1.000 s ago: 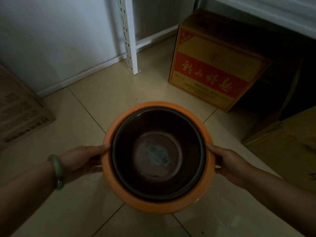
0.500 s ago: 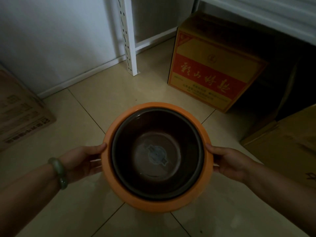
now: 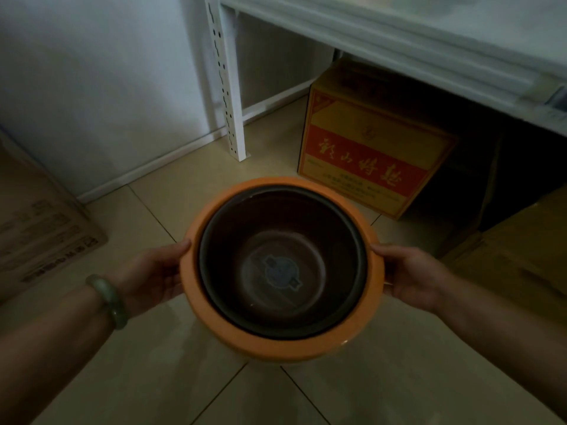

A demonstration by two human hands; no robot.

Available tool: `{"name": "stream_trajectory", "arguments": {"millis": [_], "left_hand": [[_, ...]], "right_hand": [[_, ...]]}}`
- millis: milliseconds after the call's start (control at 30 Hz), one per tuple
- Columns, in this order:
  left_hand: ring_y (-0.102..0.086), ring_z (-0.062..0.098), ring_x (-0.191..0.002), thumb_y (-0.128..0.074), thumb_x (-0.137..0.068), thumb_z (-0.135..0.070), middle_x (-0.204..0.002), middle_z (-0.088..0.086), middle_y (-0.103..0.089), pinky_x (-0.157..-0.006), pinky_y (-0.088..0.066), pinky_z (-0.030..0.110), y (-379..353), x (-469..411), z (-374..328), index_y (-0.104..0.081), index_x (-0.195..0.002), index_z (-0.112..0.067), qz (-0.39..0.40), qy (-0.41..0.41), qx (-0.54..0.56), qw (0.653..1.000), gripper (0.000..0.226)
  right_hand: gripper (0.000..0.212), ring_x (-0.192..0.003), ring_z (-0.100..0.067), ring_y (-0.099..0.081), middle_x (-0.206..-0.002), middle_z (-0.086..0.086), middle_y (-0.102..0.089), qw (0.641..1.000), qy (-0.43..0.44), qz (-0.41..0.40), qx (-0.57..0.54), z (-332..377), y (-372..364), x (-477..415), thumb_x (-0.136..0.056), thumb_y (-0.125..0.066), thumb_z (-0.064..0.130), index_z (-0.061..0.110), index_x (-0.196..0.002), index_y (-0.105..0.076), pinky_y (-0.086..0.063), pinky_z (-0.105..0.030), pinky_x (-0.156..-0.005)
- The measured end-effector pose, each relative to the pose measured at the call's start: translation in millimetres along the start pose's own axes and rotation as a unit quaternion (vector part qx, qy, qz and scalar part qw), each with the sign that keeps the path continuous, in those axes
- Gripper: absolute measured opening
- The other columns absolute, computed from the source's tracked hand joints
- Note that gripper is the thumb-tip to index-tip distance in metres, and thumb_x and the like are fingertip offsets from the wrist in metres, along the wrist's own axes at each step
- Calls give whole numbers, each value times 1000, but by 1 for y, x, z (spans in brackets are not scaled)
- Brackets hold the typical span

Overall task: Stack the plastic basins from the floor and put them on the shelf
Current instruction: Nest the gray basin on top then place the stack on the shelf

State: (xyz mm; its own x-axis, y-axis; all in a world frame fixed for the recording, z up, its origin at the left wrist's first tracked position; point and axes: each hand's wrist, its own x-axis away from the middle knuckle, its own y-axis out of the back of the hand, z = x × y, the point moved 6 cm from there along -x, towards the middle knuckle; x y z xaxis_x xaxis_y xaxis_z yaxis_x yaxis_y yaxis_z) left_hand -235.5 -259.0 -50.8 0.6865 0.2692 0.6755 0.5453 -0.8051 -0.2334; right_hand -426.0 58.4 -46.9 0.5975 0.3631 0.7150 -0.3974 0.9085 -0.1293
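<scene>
An orange plastic basin (image 3: 214, 320) hangs in the air above the tiled floor, with a dark brown basin (image 3: 276, 228) nested inside it. A blue sticker shows on the dark basin's bottom. My left hand (image 3: 153, 276) grips the stack's left rim and my right hand (image 3: 411, 274) grips its right rim. A white metal shelf board (image 3: 399, 35) runs across the upper right, higher than the basins and farther away.
A white perforated shelf post (image 3: 228, 87) stands on the floor ahead. A yellow and red cardboard box (image 3: 368, 154) sits under the shelf. More cardboard boxes lie at the left (image 3: 36, 228) and at the right (image 3: 521, 240). A white wall is behind.
The view has tilted up, so the shelf board now shows at the top. The stacked basins have risen slightly with both hands still on the rim.
</scene>
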Motion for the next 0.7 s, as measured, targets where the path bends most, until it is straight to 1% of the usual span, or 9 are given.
{"name": "stream_trajectory", "arguments": {"millis": [67,133,200,267,433,500,567,633,700], "left_hand": [[-64,11,-51,-62,-67,-29,-62,1,-65,-49,-55,22,-1,4,-13,-65,-81,-11,2,-21,6,1000,23],[-65,11,-51,-63,-65,-30,-63,1,-66,-49,-55,22,-1,9,-26,-70,-72,-13,-1,-37,13,999,20],[-65,10,-51,-64,-64,-31,-63,1,-68,-50,-55,22,-2,14,-39,-72,-71,-14,-5,-43,14,999,20],[-64,10,-51,-64,-63,-33,-63,0,-67,-52,-56,21,-1,21,-52,-69,-78,-12,-6,-48,4,999,26],[-64,9,-49,-65,-64,-36,-61,0,-69,-55,-57,23,-4,43,-90,-67,-90,-13,13,-86,7,996,35],[-65,10,-51,-66,-63,-37,-70,2,-68,-57,-57,26,-5,55,-106,-68,-97,-13,29,-107,4,994,43],[-67,11,-57,-67,-63,-40,-88,4,-64,-63,-57,29,-7,66,-123,-67,-104,-15,35,-134,-7,990,48],[-69,12,-69,-66,-65,-45,-102,7,-65,-70,-57,32,-6,75,-139,-66,-108,-17,23,-158,-25,987,51],[-67,19,-88,-71,-65,-49,-115,11,-65,-84,-54,41,-4,87,-158,-65,-114,-16,6,-162,-30,986,59]], "right_hand": [[10,-75,-20,-56,-78,-6,-57,1000,14,3,-9,13,-4,6,-84,-57,19,11,-86,-63,-45,-35,-74],[15,-75,-20,-57,-77,-6,-57,999,28,6,-21,25,-9,12,-80,-60,19,10,-91,-63,-47,-35,-73],[35,-77,-21,-57,-80,-7,-58,999,39,14,-36,36,-15,19,-69,-65,20,9,-103,-62,-48,-36,-76],[50,-78,-21,-57,-82,-7,-59,997,48,29,-49,48,-20,26,-63,-66,22,9,-111,-62,-48,-35,-78],[40,-74,-23,-60,-79,-9,-62,994,73,56,-56,80,-31,55,-69,-65,21,5,-106,-66,-50,-36,-75],[30,-74,-23,-60,-77,-10,-63,993,88,60,-52,92,-33,71,-76,-63,19,4,-102,-66,-50,-36,-73],[22,-72,-23,-60,-74,-9,-63,992,98,67,-41,106,-36,88,-78,-61,19,5,-95,-66,-51,-35,-69],[20,-70,-23,-59,-71,-9,-63,991,101,80,-38,118,-40,104,-77,-60,18,5,-91,-66,-53,-32,-62],[18,-65,-21,-60,-68,-8,-63,989,112,86,-37,134,-45,121,-74,-61,18,7,-88,-66,-55,-28,-56]]}}
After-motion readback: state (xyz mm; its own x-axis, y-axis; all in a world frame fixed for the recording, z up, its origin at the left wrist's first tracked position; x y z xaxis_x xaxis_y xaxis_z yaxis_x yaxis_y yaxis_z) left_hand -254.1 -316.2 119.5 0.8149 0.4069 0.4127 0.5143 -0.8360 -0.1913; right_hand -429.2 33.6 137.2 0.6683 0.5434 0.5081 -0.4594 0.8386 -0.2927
